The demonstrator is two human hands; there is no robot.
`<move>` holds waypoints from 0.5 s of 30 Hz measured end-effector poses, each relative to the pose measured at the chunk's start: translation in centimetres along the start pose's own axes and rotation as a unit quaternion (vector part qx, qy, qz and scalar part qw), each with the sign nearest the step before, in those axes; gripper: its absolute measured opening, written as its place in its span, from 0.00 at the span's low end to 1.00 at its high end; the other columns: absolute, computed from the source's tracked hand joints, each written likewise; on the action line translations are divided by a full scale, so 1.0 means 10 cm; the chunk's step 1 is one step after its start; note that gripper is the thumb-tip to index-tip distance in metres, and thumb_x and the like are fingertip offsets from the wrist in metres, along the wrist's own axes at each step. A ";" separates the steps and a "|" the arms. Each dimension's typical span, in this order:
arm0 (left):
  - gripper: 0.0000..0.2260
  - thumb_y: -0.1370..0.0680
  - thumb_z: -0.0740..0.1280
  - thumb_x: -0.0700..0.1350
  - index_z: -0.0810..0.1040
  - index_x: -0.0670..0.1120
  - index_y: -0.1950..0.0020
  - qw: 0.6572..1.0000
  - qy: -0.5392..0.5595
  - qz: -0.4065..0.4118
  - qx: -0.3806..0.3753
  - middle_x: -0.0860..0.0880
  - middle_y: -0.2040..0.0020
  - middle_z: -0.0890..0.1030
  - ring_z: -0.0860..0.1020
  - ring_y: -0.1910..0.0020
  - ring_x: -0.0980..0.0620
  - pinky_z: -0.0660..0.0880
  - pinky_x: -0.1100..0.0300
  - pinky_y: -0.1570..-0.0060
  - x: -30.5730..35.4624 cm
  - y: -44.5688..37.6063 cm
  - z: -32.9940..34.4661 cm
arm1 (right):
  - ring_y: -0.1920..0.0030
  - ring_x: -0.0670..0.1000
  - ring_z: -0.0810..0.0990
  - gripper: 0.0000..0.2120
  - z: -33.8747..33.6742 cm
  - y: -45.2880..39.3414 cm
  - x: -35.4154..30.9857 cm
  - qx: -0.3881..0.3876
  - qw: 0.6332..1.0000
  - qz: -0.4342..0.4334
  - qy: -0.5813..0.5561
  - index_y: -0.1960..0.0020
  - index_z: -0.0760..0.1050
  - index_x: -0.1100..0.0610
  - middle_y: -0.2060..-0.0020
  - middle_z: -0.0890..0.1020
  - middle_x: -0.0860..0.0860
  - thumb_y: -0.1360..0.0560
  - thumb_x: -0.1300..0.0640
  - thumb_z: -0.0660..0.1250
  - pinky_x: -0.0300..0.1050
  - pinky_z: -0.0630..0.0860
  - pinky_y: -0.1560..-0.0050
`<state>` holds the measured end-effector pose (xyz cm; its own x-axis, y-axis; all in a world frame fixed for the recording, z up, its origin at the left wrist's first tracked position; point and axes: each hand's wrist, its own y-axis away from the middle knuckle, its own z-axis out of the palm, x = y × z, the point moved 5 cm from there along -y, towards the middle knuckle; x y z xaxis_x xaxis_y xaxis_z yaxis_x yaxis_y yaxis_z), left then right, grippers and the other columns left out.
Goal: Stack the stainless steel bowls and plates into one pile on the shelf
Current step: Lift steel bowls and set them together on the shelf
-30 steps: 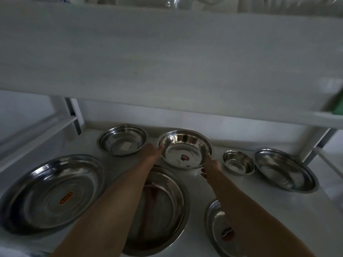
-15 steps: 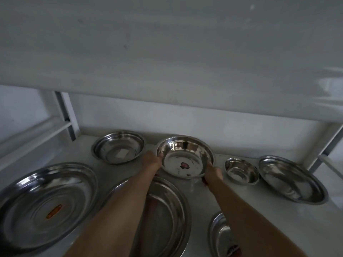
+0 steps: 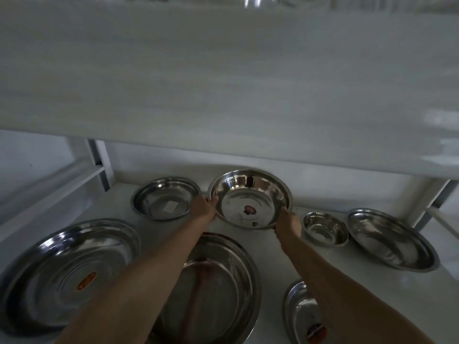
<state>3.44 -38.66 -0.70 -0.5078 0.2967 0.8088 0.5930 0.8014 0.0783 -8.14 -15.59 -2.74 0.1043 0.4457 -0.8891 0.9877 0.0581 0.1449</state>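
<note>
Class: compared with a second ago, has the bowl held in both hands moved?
Yes. The held bowl has tipped up toward the camera and risen; its far rim now overlaps the shelf's back wall, well above the small bowl beside it.

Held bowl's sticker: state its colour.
Red and dark, inside the bowl at its sticker; head view.

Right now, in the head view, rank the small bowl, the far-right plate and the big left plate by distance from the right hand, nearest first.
1. small bowl, just right of the right hand.
2. far-right plate, beyond that bowl.
3. big left plate, across on the left side.
</note>
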 end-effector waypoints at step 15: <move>0.11 0.21 0.64 0.47 0.76 0.39 0.54 0.972 0.231 0.053 0.009 0.48 0.75 0.72 0.69 0.86 0.61 0.68 0.67 0.82 -0.07 1.01 -1.01 | 0.63 0.57 0.78 0.25 -0.30 1.02 -0.47 -0.017 0.994 -0.111 0.008 0.61 0.74 0.58 0.66 0.78 0.56 0.21 0.41 0.51 0.54 0.76 0.61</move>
<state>16.09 -36.06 5.40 -0.1078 0.1173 0.9872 0.6143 0.7886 -0.0266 1.11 -14.45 4.24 -0.1170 0.4320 -0.8942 0.9817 0.1866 -0.0383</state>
